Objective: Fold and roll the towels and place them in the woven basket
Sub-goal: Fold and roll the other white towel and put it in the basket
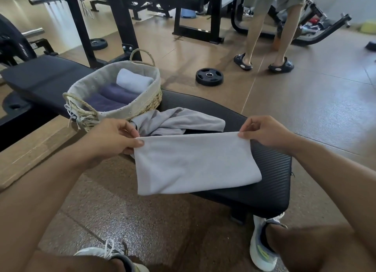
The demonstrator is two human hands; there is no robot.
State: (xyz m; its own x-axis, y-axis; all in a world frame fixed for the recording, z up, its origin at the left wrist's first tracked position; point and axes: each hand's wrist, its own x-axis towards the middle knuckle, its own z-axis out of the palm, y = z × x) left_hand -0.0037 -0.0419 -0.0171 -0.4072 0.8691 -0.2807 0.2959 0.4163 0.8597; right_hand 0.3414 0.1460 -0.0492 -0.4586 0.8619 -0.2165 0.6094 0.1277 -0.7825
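A light grey towel (193, 164), folded in half, hangs over the near end of a black gym bench (272, 182). My left hand (120, 137) pinches its top left corner and my right hand (262, 131) pinches its top right corner, stretching the top edge flat. Behind it a second grey towel (179, 121) lies crumpled on the bench. The woven basket (146, 105) with a cloth lining and rope handles stands further back on the bench. It holds one rolled light towel (134, 80) and two rolled dark purple towels (118, 95).
A weight plate (209, 76) lies on the floor right of the basket. A person in dark sandals (264, 63) stands at the back right by black gym machines (195, 13). A smaller plate (98, 43) lies behind the rack. My shoes (262, 243) rest below the bench.
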